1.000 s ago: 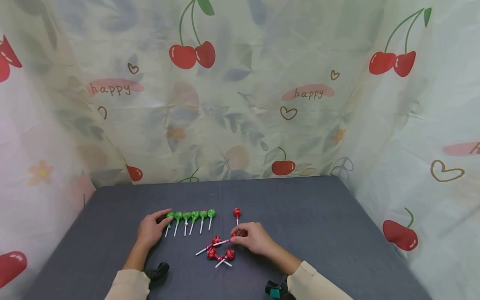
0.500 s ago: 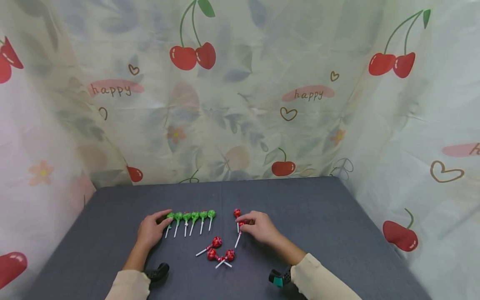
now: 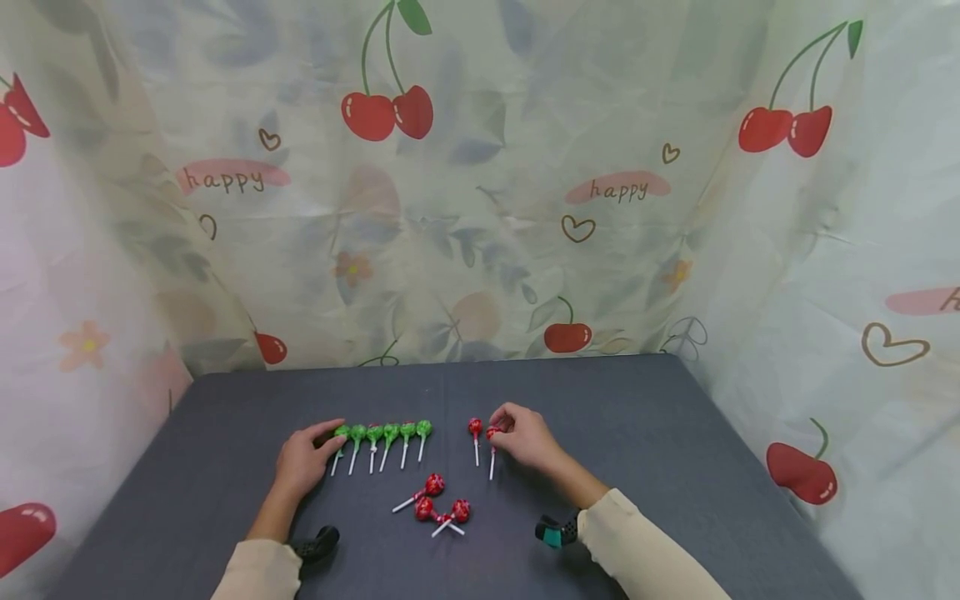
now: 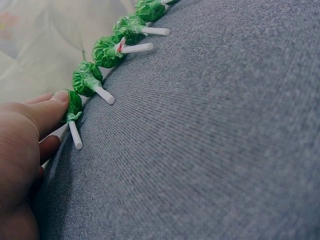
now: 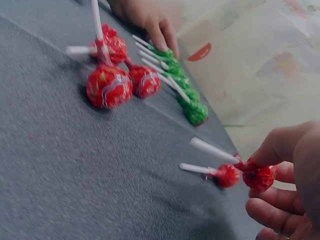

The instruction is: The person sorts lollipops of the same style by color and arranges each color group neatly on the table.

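My right hand (image 3: 529, 437) pinches a red-wrapped lollipop (image 5: 260, 177) by its head, the white stick pointing back toward me in the head view. Just left of it lies another red lollipop (image 3: 475, 427) with its stick the same way. My left hand (image 3: 300, 461) has thumb and fingers on the leftmost green lollipop (image 4: 74, 106), at the end of a row of several green lollipops (image 3: 391, 432). In the left wrist view the thumb (image 4: 59, 100) lies on the wrapper, with other fingers behind it.
Three more red lollipops (image 3: 434, 483) lie nearer to me, two with crossed sticks. All rest on a dark grey cloth-covered table (image 3: 600, 400). A cherry-print curtain (image 3: 480, 183) encloses the back and sides.
My right hand has lifted a red lollipop from the near group and carried it away and rightward, turning its stick toward me, beside the lone red one. The left hand has stayed put.
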The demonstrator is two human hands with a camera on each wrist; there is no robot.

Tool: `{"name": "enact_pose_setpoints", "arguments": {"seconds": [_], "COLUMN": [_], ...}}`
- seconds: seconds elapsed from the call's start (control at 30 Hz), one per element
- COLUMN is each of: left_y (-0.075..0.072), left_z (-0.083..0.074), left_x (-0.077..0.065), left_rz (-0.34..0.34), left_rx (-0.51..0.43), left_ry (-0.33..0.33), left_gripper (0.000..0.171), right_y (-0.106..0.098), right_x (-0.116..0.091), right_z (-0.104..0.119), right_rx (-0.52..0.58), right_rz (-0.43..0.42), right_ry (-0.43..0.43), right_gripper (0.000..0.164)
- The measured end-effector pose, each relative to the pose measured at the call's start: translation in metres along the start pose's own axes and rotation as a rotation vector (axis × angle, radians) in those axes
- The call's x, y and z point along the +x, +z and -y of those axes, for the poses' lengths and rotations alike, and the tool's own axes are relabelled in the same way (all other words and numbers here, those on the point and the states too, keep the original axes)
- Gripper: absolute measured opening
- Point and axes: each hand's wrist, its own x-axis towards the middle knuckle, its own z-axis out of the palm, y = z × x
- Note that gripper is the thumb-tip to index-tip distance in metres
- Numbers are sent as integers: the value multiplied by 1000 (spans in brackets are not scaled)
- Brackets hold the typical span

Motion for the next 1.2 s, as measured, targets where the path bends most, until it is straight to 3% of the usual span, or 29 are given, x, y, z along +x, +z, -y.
{"name": "enact_pose_setpoints", "arguments": {"seconds": [0.27,0.77,1.2], "left_y": [1,0,1], "left_z": [0,-3,-1], "left_x": [0,-1,-1], "left_rz": [3,-1,-8], "left_rx": [-1,-8,-11], "left_ry": [2,-19,-19], "left_gripper": [38,37,37], "right_y": [1,14,18], "right_x": [6,18,24], "right_z": [-11,-23,-23], "right_rx": [-6,-46,-163], "right_rz": [2,-80,-103], "right_ry": [31,96,26], "right_gripper": [11,16,16]}}
